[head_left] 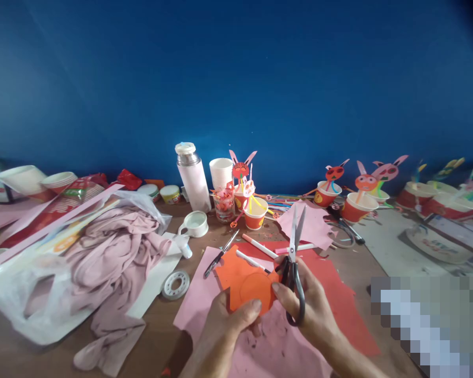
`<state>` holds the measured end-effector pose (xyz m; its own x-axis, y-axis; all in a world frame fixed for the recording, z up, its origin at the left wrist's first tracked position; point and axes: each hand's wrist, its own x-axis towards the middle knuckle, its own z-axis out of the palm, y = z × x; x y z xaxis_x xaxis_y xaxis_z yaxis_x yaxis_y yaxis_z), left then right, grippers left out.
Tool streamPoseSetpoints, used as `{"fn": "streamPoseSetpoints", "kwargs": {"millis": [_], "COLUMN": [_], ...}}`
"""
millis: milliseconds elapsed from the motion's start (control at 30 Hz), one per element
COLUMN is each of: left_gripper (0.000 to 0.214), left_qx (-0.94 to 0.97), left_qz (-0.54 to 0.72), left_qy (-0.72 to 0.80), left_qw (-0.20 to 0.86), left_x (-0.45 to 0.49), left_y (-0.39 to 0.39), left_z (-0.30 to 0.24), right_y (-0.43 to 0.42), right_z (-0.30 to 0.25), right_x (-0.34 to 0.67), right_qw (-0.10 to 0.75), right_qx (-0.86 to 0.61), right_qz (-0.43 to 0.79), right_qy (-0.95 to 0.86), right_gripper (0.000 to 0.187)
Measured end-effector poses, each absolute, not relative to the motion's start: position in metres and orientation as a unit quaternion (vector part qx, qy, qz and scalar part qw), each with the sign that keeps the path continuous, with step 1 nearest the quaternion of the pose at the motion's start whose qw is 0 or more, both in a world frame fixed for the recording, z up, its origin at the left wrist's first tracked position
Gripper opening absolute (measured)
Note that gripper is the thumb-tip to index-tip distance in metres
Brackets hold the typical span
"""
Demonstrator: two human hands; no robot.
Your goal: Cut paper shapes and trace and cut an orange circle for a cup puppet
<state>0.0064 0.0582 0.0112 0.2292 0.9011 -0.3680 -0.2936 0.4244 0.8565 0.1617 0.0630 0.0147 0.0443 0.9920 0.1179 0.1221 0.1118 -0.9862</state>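
Note:
My left hand (230, 323) is closed on a piece of orange paper (242, 281), pinching its lower edge with the thumb on top. A circle outline shows on that paper. My right hand (305, 310) grips grey-handled scissors (294, 252), fingers through the loops. The blades point up and away, slightly apart, beside the orange paper's right edge. Under both hands lie a pink sheet (205, 294) and a red sheet (339, 294) on the brown table.
Pens (220, 254) lie behind the paper. A pink flask (193, 176), stacked white cups (220, 170) and decorated red paper cups (256, 212) stand near the blue wall. A pink cloth on a plastic bag (102, 257) and a tape roll (175, 283) fill the left.

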Motion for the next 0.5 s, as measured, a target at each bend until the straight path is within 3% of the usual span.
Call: {"fn": "streamPoseSetpoints", "kwargs": {"millis": [233, 500], "left_gripper": [0.039, 0.029], "left_qx": [0.354, 0.201], "left_qz": [0.422, 0.522], "left_qy": [0.549, 0.492], "left_qw": [0.629, 0.667], "left_x": [0.012, 0.002], "left_y": [0.061, 0.071], "left_z": [0.008, 0.019], "right_y": [0.064, 0.058], "right_z": [0.017, 0.006], "right_x": [0.156, 0.16], "right_qw": [0.5, 0.425], "right_qx": [-0.491, -0.453], "right_qz": [0.469, 0.528], "right_qy": [-0.537, -0.579], "right_gripper": [0.031, 0.037]}}
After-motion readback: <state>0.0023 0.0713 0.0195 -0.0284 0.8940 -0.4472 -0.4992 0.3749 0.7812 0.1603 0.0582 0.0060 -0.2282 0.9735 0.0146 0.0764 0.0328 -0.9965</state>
